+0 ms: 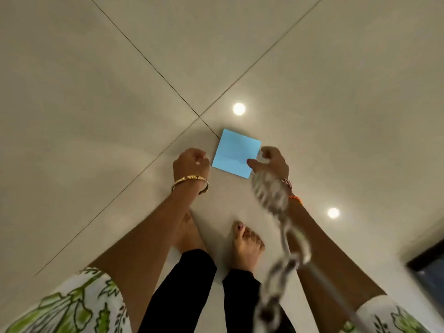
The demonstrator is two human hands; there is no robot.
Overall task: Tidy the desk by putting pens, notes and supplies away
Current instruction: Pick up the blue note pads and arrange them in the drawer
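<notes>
Pale glossy floor tiles [96, 116] all around, dark grout lines crossing just beyond the hands, two round ceiling-light reflections [239, 108] on the shine, one near the crossing and one further right. Dark-framed edge of something [430, 265] at the far right, too cropped to identify.

Blue sticky note pad [236, 153], square, down near the floor just beside the grout crossing; whether flat on the tile or lifted off it cannot be told. Right hand [271, 162] at the pad's right corner, thumb laid onto the blue surface and fingers [264, 151] curled at the edge, pinching that corner. Threaded bands [289, 188] on that wrist, one with an orange bit.

Left hand [191, 162] just left of the pad, near its left corner but apart from it, fingers curled in toward the palm with nothing seen inside. Gold bangle [191, 182] on that wrist.

Blurred pale chain-like cord [283, 227] hanging in front of the right forearm, close to the lens, running down to the bottom edge.

Two bare feet [247, 243] planted on the tile below the hands, black trouser legs [187, 284] above them, white sleeves [72, 306] with a green leaf print at both lower corners.
</notes>
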